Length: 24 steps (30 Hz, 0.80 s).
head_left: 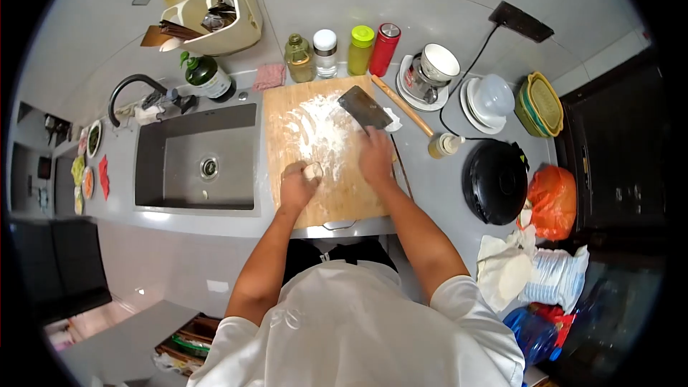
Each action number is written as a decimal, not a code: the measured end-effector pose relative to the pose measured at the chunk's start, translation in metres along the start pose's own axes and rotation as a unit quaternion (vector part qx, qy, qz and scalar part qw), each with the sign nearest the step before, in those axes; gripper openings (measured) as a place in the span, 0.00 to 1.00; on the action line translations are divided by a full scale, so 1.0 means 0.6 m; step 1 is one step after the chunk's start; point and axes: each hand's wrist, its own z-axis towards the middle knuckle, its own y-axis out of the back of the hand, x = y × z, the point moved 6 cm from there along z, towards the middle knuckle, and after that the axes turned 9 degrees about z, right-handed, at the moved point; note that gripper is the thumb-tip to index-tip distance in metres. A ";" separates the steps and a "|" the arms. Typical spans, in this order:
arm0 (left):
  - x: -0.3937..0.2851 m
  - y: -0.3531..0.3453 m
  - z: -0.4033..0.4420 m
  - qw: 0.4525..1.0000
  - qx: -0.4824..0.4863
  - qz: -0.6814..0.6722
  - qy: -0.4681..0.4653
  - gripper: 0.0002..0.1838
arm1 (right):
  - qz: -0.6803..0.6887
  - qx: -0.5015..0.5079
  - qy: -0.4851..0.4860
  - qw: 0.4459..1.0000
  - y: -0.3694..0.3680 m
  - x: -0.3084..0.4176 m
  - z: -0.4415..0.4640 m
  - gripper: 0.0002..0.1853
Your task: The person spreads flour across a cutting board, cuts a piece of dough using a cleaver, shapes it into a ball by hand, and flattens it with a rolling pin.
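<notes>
Loose white flour (319,118) is spread over the wooden cutting board (279,150) in front of me. Near the board's lower left part, my left hand (297,188) closes round a small pale lump of dough (313,171), partly hidden by the fingers. On the right side, my right hand (375,156) grips a cleaver (364,109); its handle is hidden in the fist. The dark blade points up and left over the board's upper right part, with white flour beside its right edge.
Left of the board is a sink (165,165) with a black faucet (136,84). Several bottles, including a red flask (385,49), line the wall. A rolling pin (403,105), a sauce bottle (446,145), stacked dishes (438,64) and a round black appliance (496,183) stand at right.
</notes>
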 end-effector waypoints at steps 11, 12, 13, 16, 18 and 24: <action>0.063 0.025 -0.059 0.999 -0.021 0.026 0.017 0.31 | 0.120 0.207 0.136 0.961 -0.037 0.109 -0.126 0.28; 0.067 0.025 -0.054 1.000 -0.009 0.020 -0.005 0.30 | 0.128 0.166 0.080 0.975 -0.054 0.092 -0.106 0.28; 0.067 0.026 -0.045 0.999 -0.008 0.011 -0.036 0.29 | 0.136 0.125 0.024 0.983 -0.057 0.082 -0.085 0.28; 0.069 0.032 -0.044 0.996 0.025 -0.013 -0.082 0.25 | 0.153 0.272 0.127 0.942 -0.092 0.123 -0.078 0.27; 0.078 0.035 -0.035 0.994 0.078 -0.024 -0.067 0.24 | 0.190 0.290 0.103 0.932 -0.104 0.134 -0.063 0.26; 0.142 0.035 -0.030 0.977 0.045 -0.206 -0.016 0.26 | 0.230 0.269 0.116 0.928 -0.127 0.170 -0.072 0.26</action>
